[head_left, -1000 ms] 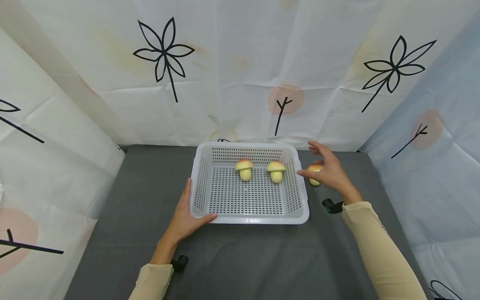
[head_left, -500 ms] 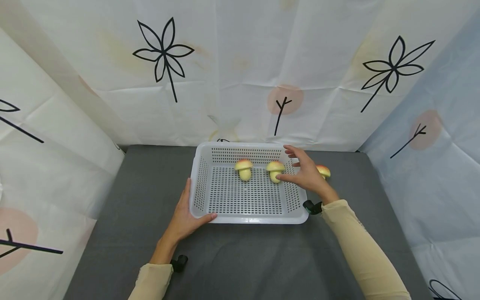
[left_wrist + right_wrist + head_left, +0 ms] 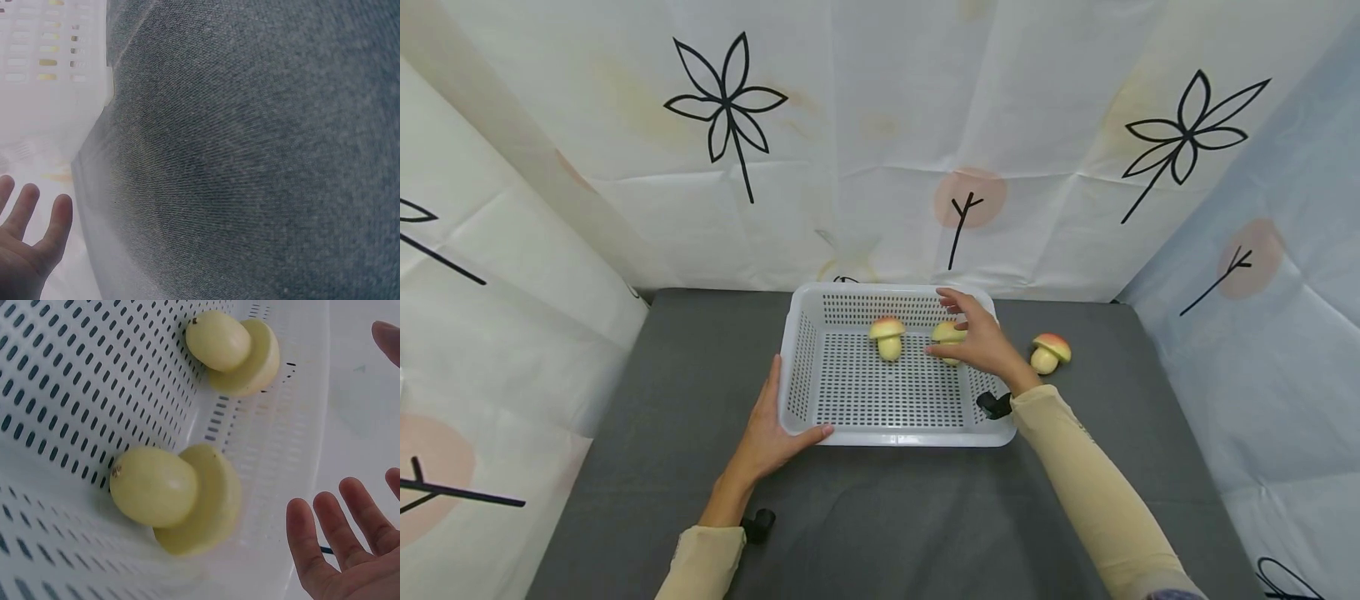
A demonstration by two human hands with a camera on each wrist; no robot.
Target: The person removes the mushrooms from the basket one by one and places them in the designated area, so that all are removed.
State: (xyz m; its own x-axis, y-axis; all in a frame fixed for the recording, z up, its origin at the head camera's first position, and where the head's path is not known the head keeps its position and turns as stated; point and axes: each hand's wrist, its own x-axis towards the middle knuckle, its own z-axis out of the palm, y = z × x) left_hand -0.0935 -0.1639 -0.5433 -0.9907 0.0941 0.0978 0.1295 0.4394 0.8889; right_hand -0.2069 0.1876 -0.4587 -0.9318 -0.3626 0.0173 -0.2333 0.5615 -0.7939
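Note:
A white perforated plastic basket (image 3: 895, 439) stands on the grey tabletop with two toy mushrooms inside. The left mushroom (image 3: 887, 338) lies in plain sight, yellow with an orange-topped cap. Partly covered by my right hand (image 3: 983, 340) in the head view is the other mushroom (image 3: 947, 332); the right wrist view shows its stem and cap (image 3: 175, 494) whole. That hand hovers over the basket's right side, fingers spread and holding nothing. My left hand (image 3: 769, 435) rests at the basket's front left corner, thumb along the front rim, fingers straight beside the left wall.
A third mushroom (image 3: 1050, 353) lies on the table just right of the basket. White patterned cloth (image 3: 865, 167) hangs behind and on both sides. Grey cloth (image 3: 880, 525) covers the table in front of the basket.
My right hand has moved left from over the mushroom outside the basket to above the right mushroom inside, uncovering the outside one. My left hand and the basket have stayed put.

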